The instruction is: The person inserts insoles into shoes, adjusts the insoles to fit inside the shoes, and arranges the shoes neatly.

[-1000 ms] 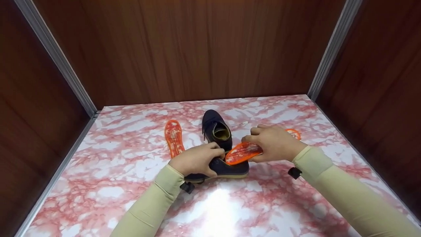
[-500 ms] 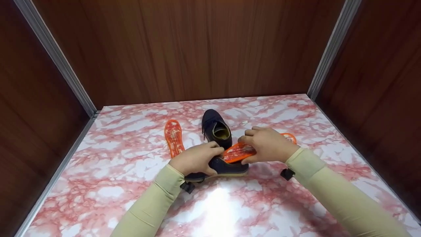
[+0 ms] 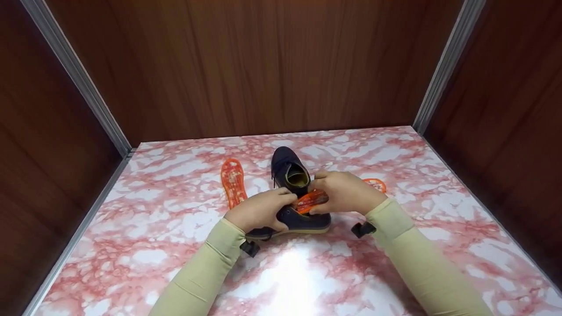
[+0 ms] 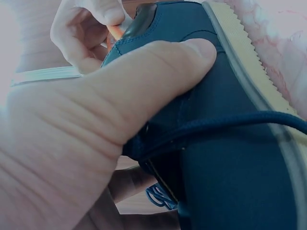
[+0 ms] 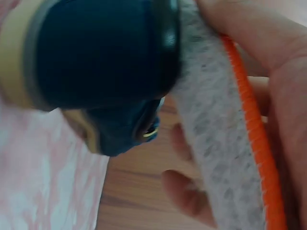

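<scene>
A dark blue lace-up shoe [image 3: 307, 223] with a cream sole lies crosswise in front of me, its heel to the right. My left hand [image 3: 260, 211] grips it over the laces, the thumb along its near side in the left wrist view. My right hand [image 3: 347, 193] holds an orange-rimmed insole [image 3: 312, 202] by its edges, fingers on the far side and thumb on the near side. The insole's front end is inside the shoe opening, hidden there; its rear end sticks out behind the hand. In the right wrist view its grey speckled underside [image 5: 216, 134] passes close by the heel collar.
The matching shoe [image 3: 287, 169] stands just behind, toe pointing away, its opening facing me. Left of it a second orange-and-red insole [image 3: 232, 180] lies flat, partly behind my left hand. Brown wood-grain panels [image 3: 272, 66] enclose the red-and-white marbled table [image 3: 153, 210] at the back and sides.
My right hand has moved left, and the insole has slid further into the shoe, with less of it showing. The left hand keeps its grip on the shoe in the same place.
</scene>
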A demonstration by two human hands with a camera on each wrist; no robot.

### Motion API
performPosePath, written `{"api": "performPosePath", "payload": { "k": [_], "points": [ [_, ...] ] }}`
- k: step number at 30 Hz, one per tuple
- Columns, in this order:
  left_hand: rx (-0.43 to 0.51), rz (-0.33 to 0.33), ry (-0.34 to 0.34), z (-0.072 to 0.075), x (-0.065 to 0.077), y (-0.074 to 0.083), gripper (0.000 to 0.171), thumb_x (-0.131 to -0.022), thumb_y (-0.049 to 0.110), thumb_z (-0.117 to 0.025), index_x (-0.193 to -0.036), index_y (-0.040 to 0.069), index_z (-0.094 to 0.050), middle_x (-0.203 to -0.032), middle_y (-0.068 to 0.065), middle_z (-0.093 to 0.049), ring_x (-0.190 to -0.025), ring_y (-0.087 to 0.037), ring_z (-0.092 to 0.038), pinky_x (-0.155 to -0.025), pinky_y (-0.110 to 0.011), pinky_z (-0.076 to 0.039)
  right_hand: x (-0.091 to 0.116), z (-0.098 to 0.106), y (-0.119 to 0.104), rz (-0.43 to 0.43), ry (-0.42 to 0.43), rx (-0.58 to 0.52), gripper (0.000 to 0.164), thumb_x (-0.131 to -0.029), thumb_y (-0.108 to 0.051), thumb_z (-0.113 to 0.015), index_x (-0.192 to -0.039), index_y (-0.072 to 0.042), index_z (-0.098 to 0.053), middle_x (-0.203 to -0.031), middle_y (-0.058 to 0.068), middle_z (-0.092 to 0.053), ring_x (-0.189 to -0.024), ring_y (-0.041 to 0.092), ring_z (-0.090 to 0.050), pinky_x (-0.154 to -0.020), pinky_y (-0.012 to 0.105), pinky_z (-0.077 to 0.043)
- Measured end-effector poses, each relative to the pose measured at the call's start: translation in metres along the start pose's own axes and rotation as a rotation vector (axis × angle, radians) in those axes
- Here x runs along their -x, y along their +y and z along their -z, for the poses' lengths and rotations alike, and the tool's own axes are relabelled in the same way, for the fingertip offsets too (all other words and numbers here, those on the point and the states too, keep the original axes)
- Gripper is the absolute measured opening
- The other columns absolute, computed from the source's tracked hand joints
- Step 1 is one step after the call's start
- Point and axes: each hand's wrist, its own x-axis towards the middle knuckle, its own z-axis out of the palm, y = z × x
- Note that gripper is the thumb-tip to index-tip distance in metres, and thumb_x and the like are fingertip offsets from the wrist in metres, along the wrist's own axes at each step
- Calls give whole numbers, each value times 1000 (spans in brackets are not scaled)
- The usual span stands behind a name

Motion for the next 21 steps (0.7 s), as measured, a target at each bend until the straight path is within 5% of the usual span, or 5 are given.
{"api": "performPosePath", "payload": {
  "k": [13,21],
  "points": [
    [-7,14,2,1,5,-3,53,-85,30,-95,-128,20,-65,-134,-2,-69,-115,-23,-70,-103,-46,-58,-4,1,-5,-82,-38,-76,48,-83,-48,-95,-118,-19,-82,-108,-3,-72,-87,12,-69,-83,38,-63],
    [-21,29,5,4,4,3,53,-84,32,-97,-125,23,-64,-130,3,-71,-112,-23,-72,-97,-47,-60,9,18,2,-179,-75,-113,48,-81,-37,-97,-119,-11,-81,-109,2,-76,-88,13,-68,-86,41,-63]
  ]
}}
